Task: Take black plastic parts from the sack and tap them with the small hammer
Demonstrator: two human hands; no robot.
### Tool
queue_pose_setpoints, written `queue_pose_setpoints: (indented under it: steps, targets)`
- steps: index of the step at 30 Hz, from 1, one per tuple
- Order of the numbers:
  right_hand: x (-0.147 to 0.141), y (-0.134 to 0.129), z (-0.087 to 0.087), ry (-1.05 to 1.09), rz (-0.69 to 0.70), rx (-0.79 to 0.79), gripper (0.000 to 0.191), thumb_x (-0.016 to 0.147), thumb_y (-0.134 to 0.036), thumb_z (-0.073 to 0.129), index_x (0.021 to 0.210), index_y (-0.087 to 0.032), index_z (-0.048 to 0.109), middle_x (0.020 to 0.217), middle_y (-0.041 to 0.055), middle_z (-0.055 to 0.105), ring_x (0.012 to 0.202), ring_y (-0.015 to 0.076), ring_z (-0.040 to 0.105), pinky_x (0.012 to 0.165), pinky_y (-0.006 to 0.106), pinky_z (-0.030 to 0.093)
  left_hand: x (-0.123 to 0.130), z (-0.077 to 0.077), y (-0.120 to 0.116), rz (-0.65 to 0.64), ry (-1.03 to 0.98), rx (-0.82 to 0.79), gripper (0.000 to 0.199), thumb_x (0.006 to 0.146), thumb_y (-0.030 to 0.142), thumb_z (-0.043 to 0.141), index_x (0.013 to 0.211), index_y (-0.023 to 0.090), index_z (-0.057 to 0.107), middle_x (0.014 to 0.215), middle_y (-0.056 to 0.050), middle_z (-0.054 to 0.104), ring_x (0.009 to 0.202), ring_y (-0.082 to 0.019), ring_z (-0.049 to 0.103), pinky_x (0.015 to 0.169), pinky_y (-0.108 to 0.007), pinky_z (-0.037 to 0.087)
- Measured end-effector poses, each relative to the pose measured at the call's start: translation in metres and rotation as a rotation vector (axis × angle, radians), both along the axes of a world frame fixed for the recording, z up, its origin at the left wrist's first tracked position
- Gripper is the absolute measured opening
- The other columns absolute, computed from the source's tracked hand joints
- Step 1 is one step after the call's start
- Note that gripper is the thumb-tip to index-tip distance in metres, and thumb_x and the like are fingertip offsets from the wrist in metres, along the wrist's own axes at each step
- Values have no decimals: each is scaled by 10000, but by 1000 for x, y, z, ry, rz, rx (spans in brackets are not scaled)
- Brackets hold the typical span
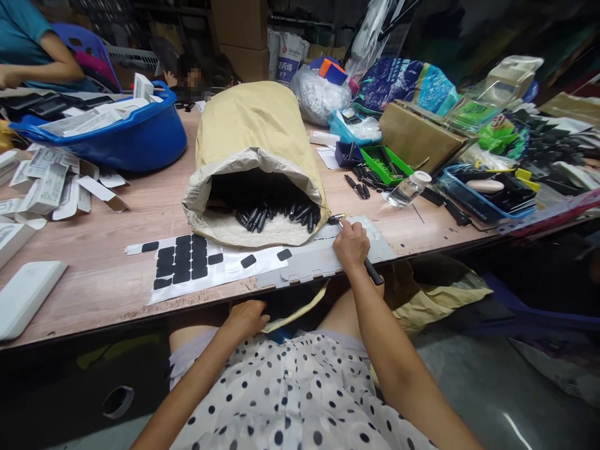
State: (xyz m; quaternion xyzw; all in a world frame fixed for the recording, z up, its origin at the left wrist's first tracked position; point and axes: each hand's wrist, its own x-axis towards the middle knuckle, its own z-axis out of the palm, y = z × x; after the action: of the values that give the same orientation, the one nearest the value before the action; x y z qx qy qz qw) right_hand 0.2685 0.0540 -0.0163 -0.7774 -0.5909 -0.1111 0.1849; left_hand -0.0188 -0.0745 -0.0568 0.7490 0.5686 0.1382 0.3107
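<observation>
A large yellow paper sack (253,122) lies on the table with its mouth toward me, and several black pen-like parts (262,216) show inside. My right hand (351,245) is closed around a black-handled tool (373,272), over a grey board (323,250) at the table's front edge. Below the edge, at my lap, my left hand (248,319) has its fingers closed at the end of a yellowish strip (300,314). A white sheet (229,269) with black rounded stickers (182,257) lies before the sack.
On the left stand a blue basin (135,139), white boxes (44,181) and a white block (29,294). To the right are a green tray (385,164), a clear bottle (409,189) and a blue tray (487,209). A person's arm (59,59) shows at the upper left.
</observation>
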Motion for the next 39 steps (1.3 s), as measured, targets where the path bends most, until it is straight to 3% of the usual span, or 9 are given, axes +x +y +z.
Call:
queue_pose_setpoints:
  steps: [3,5,7,11,15,20,27,35,39]
  targets:
    - [0,0,0,3,-3,-1,413,886,-162,449,1228,-188,680,983,133,555,891,259,500,673,331,367,16,44,14,-170,-121,-165,150,809,362,641,849,247,728,636,-6,676,560,-196,626,517,-286,435]
    - [0,0,0,-1,-1,1,414,883,-163,452,1228,-187,678,979,131,555,891,258,503,676,329,369,24,71,37,-81,-219,-147,246,881,421,571,921,238,730,649,-1,665,552,-176,601,509,-275,435]
    - [1,0,-1,-5,2,5,414,879,-160,453,1225,-187,677,972,127,556,887,255,504,679,328,369,27,87,70,147,-222,13,258,900,399,562,1039,234,705,720,-12,664,621,-185,599,568,-294,475]
    - [0,1,-1,-2,3,-1,414,868,-153,469,1226,-192,674,975,125,559,883,255,508,687,329,377,21,85,137,591,-92,412,203,858,279,614,1031,195,678,1007,-123,644,995,-318,594,867,-460,505]
    - [-3,1,1,5,1,-17,412,876,-152,466,1230,-195,672,987,128,562,906,262,516,697,328,383,15,71,168,711,19,402,83,809,263,677,811,181,662,1048,-184,599,1136,-432,491,972,-592,415]
    - [-3,1,2,14,-1,-30,413,890,-154,451,1238,-189,669,995,129,563,910,260,515,705,329,373,12,76,144,627,-26,409,105,851,315,655,859,213,675,1002,-129,624,1080,-372,509,932,-528,436]
    - [-1,4,2,61,-2,-24,397,905,-149,450,1224,-208,680,998,128,561,900,255,518,708,324,386,10,60,80,166,-130,308,167,863,349,643,954,243,733,853,-41,668,873,-239,538,818,-386,466]
    - [-2,-9,26,274,-16,75,400,915,-160,444,1231,-216,683,1003,99,617,856,222,584,718,313,441,12,44,77,111,-102,369,195,856,335,662,1013,243,730,879,-51,652,885,-245,550,831,-383,454]
    - [-27,-41,38,436,223,219,402,952,-229,419,1284,-202,645,1002,98,662,876,217,612,778,333,501,14,47,77,115,-76,355,143,824,332,710,940,251,730,860,-48,661,907,-257,561,839,-381,451]
